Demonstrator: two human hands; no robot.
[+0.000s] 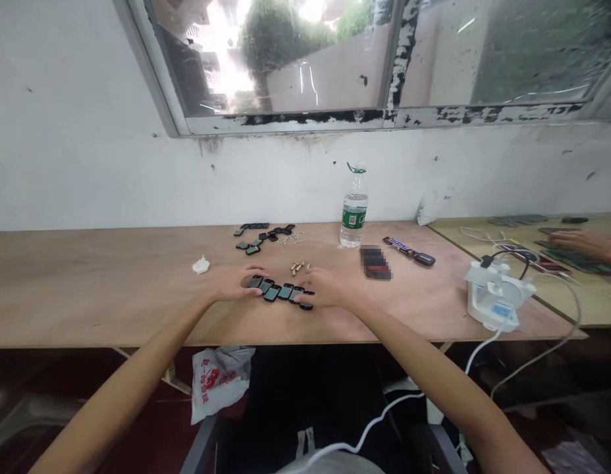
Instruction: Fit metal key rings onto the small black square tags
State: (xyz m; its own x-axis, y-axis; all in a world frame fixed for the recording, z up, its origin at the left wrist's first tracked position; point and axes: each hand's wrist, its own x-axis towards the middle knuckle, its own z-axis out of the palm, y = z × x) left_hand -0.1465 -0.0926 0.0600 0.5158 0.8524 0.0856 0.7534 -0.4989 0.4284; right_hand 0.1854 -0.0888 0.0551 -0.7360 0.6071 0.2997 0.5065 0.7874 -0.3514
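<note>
A slanting row of small black-rimmed pieces with grey-green faces [271, 293] lies on the table in front of me. At the row's left end, my left hand [234, 284] is closed with thumb and fingers about the end piece. My right hand [325, 288] closes on the right end pieces, its thumb over one of them and its fingers partly hiding the rest. Just behind the row, between my hands, lie several small gold-and-white cylinders [296, 267]. Farther back is a loose group of similar black pieces [273, 234], beside a scatter of tiny pale parts [290, 239].
Behind my right hand stand a water bottle [353, 217], a pixelated dark object [376, 262], a snack bar [399, 246] and a black fob [425, 259]. A crumpled tissue [201, 265] lies left. A white power strip [493, 299] trails cables; another person's hand [582, 243] is far right.
</note>
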